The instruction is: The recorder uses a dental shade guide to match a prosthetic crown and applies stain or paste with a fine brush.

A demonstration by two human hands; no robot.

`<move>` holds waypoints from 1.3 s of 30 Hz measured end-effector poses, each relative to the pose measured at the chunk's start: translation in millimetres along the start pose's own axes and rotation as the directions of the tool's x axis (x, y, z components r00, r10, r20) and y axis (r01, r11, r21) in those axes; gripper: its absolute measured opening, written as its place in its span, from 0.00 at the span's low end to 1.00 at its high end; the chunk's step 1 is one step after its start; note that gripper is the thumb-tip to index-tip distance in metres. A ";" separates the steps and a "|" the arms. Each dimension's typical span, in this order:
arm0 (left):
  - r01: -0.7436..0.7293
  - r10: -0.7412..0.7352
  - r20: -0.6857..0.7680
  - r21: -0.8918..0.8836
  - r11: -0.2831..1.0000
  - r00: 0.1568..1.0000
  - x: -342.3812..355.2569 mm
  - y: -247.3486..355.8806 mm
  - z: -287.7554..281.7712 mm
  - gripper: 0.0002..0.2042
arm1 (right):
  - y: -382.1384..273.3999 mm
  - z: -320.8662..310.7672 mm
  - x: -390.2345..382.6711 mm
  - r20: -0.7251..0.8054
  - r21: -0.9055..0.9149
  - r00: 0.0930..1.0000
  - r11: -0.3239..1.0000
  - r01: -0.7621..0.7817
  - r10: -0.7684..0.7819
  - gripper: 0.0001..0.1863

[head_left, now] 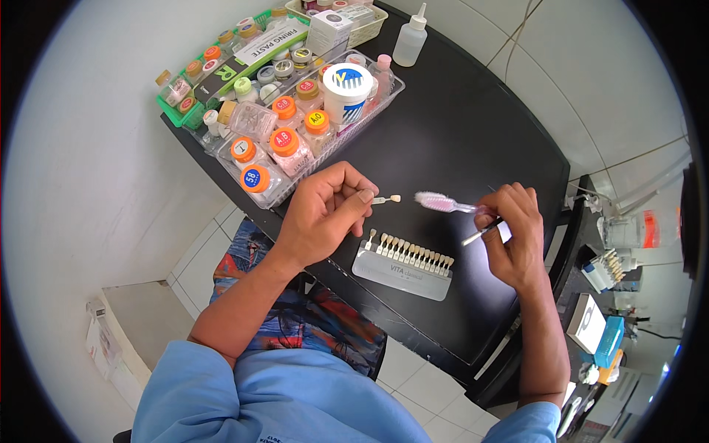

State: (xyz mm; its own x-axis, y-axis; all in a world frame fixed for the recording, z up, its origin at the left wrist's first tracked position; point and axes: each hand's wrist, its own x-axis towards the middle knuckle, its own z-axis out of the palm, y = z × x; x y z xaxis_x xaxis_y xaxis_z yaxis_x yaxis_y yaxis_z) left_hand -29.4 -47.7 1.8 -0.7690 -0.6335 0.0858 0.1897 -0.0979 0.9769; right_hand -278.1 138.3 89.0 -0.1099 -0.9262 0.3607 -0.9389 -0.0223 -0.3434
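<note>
My left hand (331, 210) is closed in a pinch on a tooth shade tab (383, 199), its cream tooth tip pointing right. Facing that tip across a small gap are the white bristles of a pink toothbrush (442, 203). The brush's clear handle is gripped by my right hand (515, 232), which also holds a thin dark stick with a pale end (474, 237) slanting down to the left. Below both hands, a grey shade guide holder (399, 277) lies on the black tabletop with several tooth tabs in a row along its upper edge.
A clear plastic basket (303, 177) crowded with orange-capped jars and a white tub (347, 92) stands at the upper left. Behind it sits a green basket (185, 117). A squeeze bottle (410, 37) is near the wall. Boxes (587, 323) and another shade guide (607, 267) lie at right.
</note>
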 end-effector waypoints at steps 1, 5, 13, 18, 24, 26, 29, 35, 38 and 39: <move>0.043 -0.042 0.026 -0.051 0.998 0.999 1.0 1.1 -1.7 0.06 | -3.9 0.5 1.3 0.007 -0.030 1.000 0.999 0.028 -0.028 0.07; 0.132 -0.129 0.026 -0.142 0.981 0.991 2.6 2.9 -3.5 0.06 | -15.6 5.4 3.7 0.049 -0.064 0.994 0.993 0.098 -0.095 0.09; 0.178 -0.168 0.070 -0.186 0.966 0.983 1.2 2.8 -3.3 0.06 | -16.8 14.8 2.9 0.018 -0.167 0.996 0.982 0.088 -0.086 0.12; 0.167 -0.159 0.053 -0.191 0.967 0.986 1.7 2.3 -2.5 0.06 | -3.7 2.1 1.8 -0.037 -0.238 0.998 0.970 0.046 -0.056 0.10; 0.153 -0.144 0.063 -0.182 0.971 0.988 1.7 3.1 -1.2 0.06 | -21.0 14.5 2.5 0.031 -0.168 0.998 0.984 0.066 -0.062 0.11; 0.157 -0.148 0.061 -0.189 0.969 0.987 1.5 3.6 -1.5 0.06 | -10.9 14.1 2.9 0.009 -0.194 0.999 0.980 0.044 -0.043 0.11; 0.159 -0.150 0.061 -0.196 0.968 0.987 1.5 2.1 -3.1 0.06 | -3.9 4.1 2.1 -0.001 -0.243 1.000 0.970 0.002 -0.002 0.13; 0.064 -0.062 0.067 -0.037 0.997 0.996 0.6 2.8 3.8 0.05 | 5.4 23.9 -9.3 -0.032 -0.214 0.986 0.962 -0.169 0.166 0.25; 0.033 -0.031 0.131 -0.012 0.999 0.991 -0.1 2.8 4.7 0.04 | 16.6 29.9 -11.5 0.060 -0.216 0.958 0.941 -0.261 0.279 0.26; 0.037 -0.031 0.151 -0.037 0.999 0.988 0.0 0.9 4.6 0.05 | 18.1 30.9 -11.0 0.105 -0.220 0.942 0.931 -0.291 0.319 0.25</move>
State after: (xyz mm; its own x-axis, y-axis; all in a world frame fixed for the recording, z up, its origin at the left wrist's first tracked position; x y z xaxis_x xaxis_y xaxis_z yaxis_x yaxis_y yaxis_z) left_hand -32.0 -44.2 3.5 -0.8578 -0.5071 0.0842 0.1837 -0.1493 0.9716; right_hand -283.8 136.5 52.1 -0.3691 -0.9190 0.1386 -0.9138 0.3317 -0.2343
